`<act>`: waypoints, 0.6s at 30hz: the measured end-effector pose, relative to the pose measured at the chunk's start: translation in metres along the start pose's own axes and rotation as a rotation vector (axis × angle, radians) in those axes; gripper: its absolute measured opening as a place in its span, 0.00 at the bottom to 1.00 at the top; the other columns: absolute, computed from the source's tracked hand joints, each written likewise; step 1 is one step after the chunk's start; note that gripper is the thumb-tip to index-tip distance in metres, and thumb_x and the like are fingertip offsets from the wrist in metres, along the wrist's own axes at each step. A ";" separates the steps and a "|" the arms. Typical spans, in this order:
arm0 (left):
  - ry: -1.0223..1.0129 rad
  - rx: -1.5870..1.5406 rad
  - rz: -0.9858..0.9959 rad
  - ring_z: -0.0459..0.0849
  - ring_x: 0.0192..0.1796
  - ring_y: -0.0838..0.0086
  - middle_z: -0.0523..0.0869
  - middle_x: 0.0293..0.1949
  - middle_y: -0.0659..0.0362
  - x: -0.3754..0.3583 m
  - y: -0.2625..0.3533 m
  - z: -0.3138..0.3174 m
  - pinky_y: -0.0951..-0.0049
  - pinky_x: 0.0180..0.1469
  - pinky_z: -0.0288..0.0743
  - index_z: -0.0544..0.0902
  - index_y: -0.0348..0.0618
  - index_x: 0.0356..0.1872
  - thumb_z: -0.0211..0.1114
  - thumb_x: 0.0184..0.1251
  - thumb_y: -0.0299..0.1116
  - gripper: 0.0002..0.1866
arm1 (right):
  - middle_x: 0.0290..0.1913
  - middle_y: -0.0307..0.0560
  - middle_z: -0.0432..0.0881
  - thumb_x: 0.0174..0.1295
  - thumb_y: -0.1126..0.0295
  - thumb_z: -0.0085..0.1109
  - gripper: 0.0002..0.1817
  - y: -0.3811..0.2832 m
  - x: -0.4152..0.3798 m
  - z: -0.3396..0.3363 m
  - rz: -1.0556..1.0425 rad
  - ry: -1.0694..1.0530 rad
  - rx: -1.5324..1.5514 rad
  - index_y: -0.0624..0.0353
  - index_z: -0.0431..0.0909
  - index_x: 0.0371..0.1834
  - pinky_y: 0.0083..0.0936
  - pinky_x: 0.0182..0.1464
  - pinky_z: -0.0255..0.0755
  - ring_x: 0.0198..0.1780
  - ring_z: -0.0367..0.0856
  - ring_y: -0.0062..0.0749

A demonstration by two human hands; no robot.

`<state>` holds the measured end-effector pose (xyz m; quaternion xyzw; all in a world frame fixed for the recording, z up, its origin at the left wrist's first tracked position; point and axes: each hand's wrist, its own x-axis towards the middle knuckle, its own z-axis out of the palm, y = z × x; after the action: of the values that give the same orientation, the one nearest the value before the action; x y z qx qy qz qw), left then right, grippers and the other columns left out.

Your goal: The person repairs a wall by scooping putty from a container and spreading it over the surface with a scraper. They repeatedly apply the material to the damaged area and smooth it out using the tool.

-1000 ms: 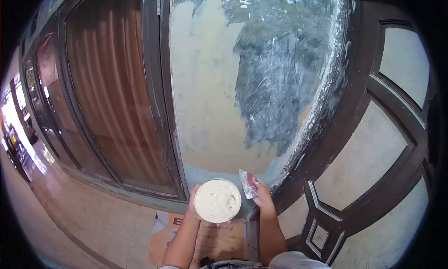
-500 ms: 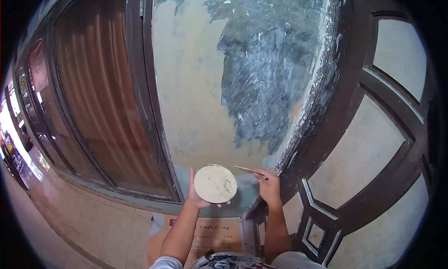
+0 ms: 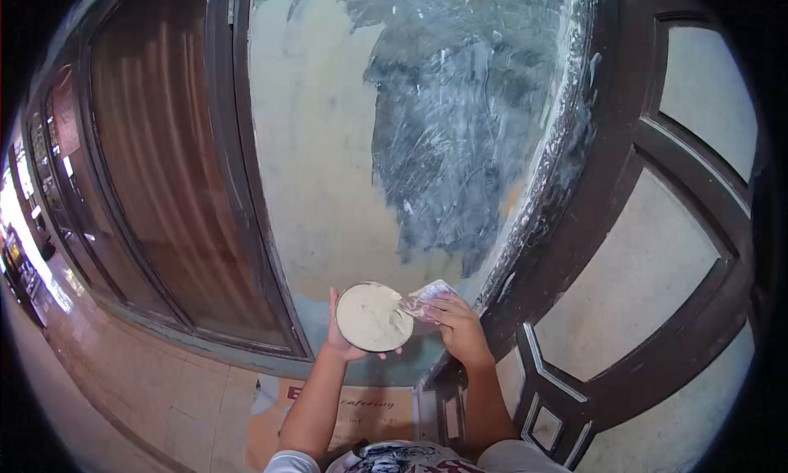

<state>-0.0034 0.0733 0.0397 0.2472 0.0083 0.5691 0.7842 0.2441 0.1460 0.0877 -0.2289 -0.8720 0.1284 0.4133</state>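
My left hand (image 3: 345, 348) supports a round tub (image 3: 376, 351) from its left side and below, thumb along the rim and fingertips showing underneath. Cream-coloured putty (image 3: 368, 313) fills the tub almost to the brim, with a rough dug-out patch at its right. In my right hand (image 3: 461, 329) is a thin flat scraper (image 3: 430, 297), gripped between thumb and fingers. Its face looks smeared with pale putty, and its lower left edge meets the tub's right rim. Ahead stands a wall panel, cream-coated (image 3: 308, 145) on the left and bare mottled grey-blue (image 3: 447, 145) on the right.
A dark-framed glass window with a brown curtain (image 3: 156, 161) stands to the left. On the right is a dark wooden door (image 3: 611, 350) with pale panels. A printed catering banner (image 3: 345, 424) lies below my arms, beside the tiled floor (image 3: 180, 391).
My right hand has turned the scraper from edge-on to face-on and brought it left to the tub's rim. The view has shifted slightly, moving the wall leftward.
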 end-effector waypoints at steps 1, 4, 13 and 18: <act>-0.009 0.007 -0.002 0.83 0.48 0.22 0.74 0.68 0.35 0.002 0.001 -0.001 0.39 0.29 0.87 0.62 0.50 0.78 0.37 0.54 0.90 0.62 | 0.53 0.50 0.88 0.52 0.88 0.57 0.22 0.001 0.002 -0.001 0.001 0.004 -0.003 0.58 0.89 0.49 0.40 0.69 0.73 0.63 0.81 0.48; -0.039 0.005 -0.024 0.83 0.50 0.22 0.74 0.68 0.34 0.003 0.003 -0.006 0.39 0.32 0.89 0.60 0.50 0.79 0.33 0.53 0.91 0.63 | 0.53 0.50 0.87 0.53 0.87 0.58 0.23 0.001 0.005 -0.001 -0.049 -0.037 -0.019 0.56 0.89 0.50 0.40 0.68 0.72 0.63 0.80 0.48; -0.003 0.049 -0.042 0.82 0.52 0.22 0.75 0.68 0.34 -0.001 0.009 -0.019 0.40 0.34 0.90 0.59 0.50 0.80 0.32 0.52 0.91 0.64 | 0.53 0.47 0.86 0.53 0.86 0.58 0.24 0.011 0.000 0.025 -0.049 -0.040 -0.050 0.55 0.88 0.52 0.42 0.68 0.72 0.63 0.78 0.50; -0.032 0.004 -0.067 0.82 0.52 0.22 0.74 0.68 0.33 0.001 0.005 -0.027 0.38 0.36 0.89 0.59 0.52 0.80 0.33 0.51 0.92 0.64 | 0.54 0.47 0.86 0.52 0.86 0.58 0.23 0.010 -0.002 0.029 -0.061 -0.020 -0.064 0.55 0.89 0.50 0.42 0.70 0.71 0.64 0.77 0.49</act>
<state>-0.0153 0.0849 0.0184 0.2572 0.0052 0.5383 0.8025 0.2255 0.1526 0.0646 -0.2138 -0.8864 0.0900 0.4006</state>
